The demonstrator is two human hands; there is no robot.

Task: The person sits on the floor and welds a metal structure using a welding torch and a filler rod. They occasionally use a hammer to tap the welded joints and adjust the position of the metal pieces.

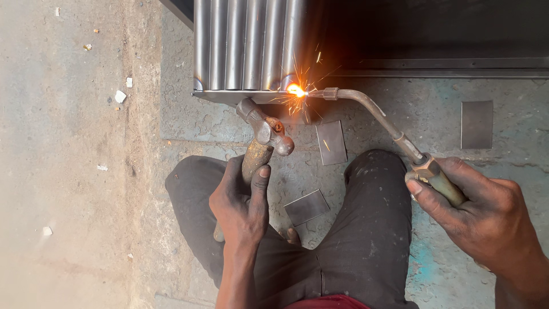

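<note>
My left hand (240,200) grips the wooden handle of a ball-peen hammer (264,129), whose steel head rests just below the lower edge of a row of metal tubes (246,46). My right hand (474,212) holds a gas torch (372,111) by its handle; its bent neck reaches left. The torch tip burns bright orange at the tubes' lower right corner (295,90), and sparks fly out around it. I am squatting, with my dark-trousered knees (372,189) between the two hands.
Three small flat steel plates lie on the concrete floor: one (331,142) just below the flame, one (306,207) between my knees, one (476,124) at the right. A dark metal frame (434,68) runs behind the tubes. White debris bits dot the floor at left.
</note>
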